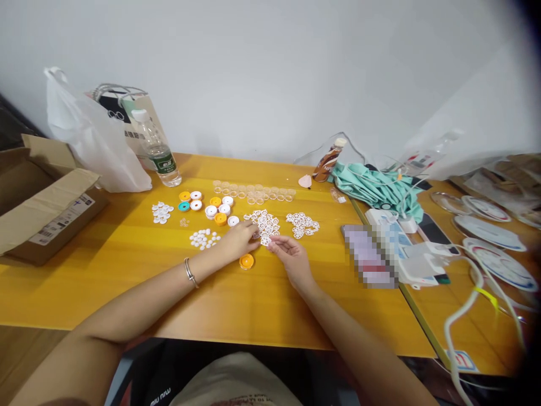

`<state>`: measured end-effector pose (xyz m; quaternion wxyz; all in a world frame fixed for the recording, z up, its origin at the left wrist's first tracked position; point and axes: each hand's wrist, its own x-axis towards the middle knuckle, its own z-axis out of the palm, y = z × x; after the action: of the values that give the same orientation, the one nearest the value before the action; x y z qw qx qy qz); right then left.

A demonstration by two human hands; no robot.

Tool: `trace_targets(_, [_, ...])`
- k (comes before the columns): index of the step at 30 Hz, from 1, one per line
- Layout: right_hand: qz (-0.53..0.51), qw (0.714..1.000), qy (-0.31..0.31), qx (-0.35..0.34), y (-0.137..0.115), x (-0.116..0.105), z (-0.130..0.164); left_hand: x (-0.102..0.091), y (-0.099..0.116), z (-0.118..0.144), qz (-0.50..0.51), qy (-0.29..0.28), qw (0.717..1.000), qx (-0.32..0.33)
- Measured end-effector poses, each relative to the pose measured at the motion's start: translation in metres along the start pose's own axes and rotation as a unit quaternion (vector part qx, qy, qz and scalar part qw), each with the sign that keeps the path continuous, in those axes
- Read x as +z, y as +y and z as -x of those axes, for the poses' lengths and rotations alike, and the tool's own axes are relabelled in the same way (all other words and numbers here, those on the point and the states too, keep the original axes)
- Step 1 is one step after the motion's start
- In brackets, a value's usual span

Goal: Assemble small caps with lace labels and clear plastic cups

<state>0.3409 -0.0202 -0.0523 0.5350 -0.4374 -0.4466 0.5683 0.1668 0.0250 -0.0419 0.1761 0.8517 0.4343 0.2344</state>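
Observation:
My left hand (240, 239) rests on the yellow table (127, 270), its fingertips at the near edge of a pile of small white rings (264, 223). My right hand (291, 256) lies just right of it, fingers pinching a white ring from that pile. An orange cap (246, 261) sits on the table between and below the two hands. A second pile of white rings (302, 224) lies to the right. Orange, teal and white caps (211, 207) stand behind my left hand, with small white discs (203, 238) beside it.
A cardboard box (42, 203), white plastic bag (91, 138) and water bottle (159, 149) stand at the left back. A row of clear rings (253, 193) lies near the wall. At the right lie a green cloth (376, 189), a brown bottle (328, 160), cables and round plates (492, 234).

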Motion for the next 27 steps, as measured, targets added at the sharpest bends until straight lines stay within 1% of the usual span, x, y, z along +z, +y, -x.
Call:
trace_targets(3, [0.004, 1.000, 0.000, 0.002, -0.002, 0.001, 0.001, 0.005, -0.001, -0.002, 0.005, 0.008, 1.000, -0.006])
trace_targets(7, [0.011, 1.000, -0.002, 0.002, -0.002, 0.002, 0.002, 0.005, -0.003, -0.001, 0.018, 0.019, 1.000, -0.010])
trace_targets(11, [0.017, 1.000, 0.000, 0.006, -0.002, 0.002, 0.002, -0.004, -0.002, 0.005, 0.034, 0.031, 0.999, -0.011])
trace_targets(14, [0.013, 1.000, 0.001, 0.012, -0.002, 0.003, 0.002, -0.015, 0.003, 0.016, 0.098, 0.050, 0.994, -0.014])
trace_targets(16, [0.012, 1.000, -0.008, 0.015, -0.001, 0.004, 0.003, -0.024, 0.007, 0.024, 0.165, 0.056, 0.984, -0.024])
trace_targets(18, [0.016, 0.999, -0.024, 0.016, 0.000, 0.006, 0.003, -0.033, 0.011, 0.032, 0.219, 0.057, 0.973, -0.051])
trace_targets(22, [0.023, 0.998, -0.049, 0.011, 0.000, 0.013, 0.002, -0.044, 0.012, 0.042, 0.270, 0.080, 0.953, -0.111])
trace_targets(24, [0.025, 0.998, -0.062, 0.008, -0.003, 0.016, 0.000, -0.045, 0.008, 0.044, 0.320, 0.089, 0.935, -0.123])
trace_targets(27, [0.028, 0.996, -0.088, 0.008, -0.009, 0.023, -0.003, -0.045, 0.003, 0.046, 0.414, 0.100, 0.897, -0.118])
